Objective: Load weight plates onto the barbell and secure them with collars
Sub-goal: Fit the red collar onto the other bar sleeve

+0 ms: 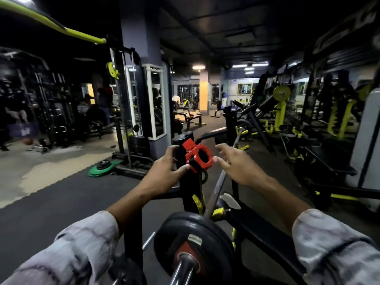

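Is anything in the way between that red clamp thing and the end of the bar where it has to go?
Nothing visible blocks it. The red collar is held up between the left hand and right hand, in front of the black rack post. Below it, the bar's sleeve end sticks out bare past the black plate.

A: What carries the load?
B: A black rack (pixel 186 182). The steel bar (pixel 218 188) rests across it, running from near centre away to the far right.
A: On the bar?
B: One black plate (pixel 185 233) on the near end, upright.
A: The floor (pixel 61 202)?
B: Dark matting, tan patch far left. A green plate (pixel 98 170) lies flat, a smaller black disc (pixel 103 164) on it.
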